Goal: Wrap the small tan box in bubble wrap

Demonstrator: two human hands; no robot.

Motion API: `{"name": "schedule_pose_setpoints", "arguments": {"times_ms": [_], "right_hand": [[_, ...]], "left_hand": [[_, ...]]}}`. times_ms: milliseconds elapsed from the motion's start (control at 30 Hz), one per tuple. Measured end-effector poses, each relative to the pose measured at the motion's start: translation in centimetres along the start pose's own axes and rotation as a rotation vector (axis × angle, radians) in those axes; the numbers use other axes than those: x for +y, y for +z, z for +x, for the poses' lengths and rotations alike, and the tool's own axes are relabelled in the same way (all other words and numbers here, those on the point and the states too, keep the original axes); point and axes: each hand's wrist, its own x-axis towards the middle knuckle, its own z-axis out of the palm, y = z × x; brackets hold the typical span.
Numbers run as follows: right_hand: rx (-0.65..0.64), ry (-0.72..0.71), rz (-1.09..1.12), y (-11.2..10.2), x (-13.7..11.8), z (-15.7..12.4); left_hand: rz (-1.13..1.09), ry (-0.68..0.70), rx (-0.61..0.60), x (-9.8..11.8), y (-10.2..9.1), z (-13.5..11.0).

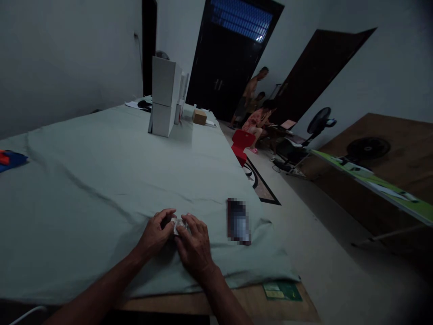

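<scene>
A small whitish crumpled piece (179, 225) is between my two hands, low over the pale green cloth (118, 180) near the front edge of the table. Its material is too small and dim to make out. My left hand (158, 229) has its fingers curled, with the thumb and fingertips at the left side of the piece. From the right, my right hand (194, 239) presses its thumb on the piece, and its fingers bend over the far side. To the right of my hands lies a blurred dark phone-like rectangle (238, 221), apart from them.
Tall white boxes (163, 97) and a small brown carton (199, 117) stand at the table's far end. A blue and orange item (11, 160) lies at the left edge. Beyond are a red chair (241, 145), several people, a fan (319, 120) and a green-topped table (379, 183).
</scene>
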Motion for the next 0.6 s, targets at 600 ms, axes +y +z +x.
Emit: {"name": "schedule_pose_setpoints", "arguments": {"times_ms": [600], "right_hand": [[0.085,0.071,0.136,-0.13,0.59,-0.16]], "left_hand": [[-0.013,-0.012,0.005,-0.23,-0.06,0.07]]}}
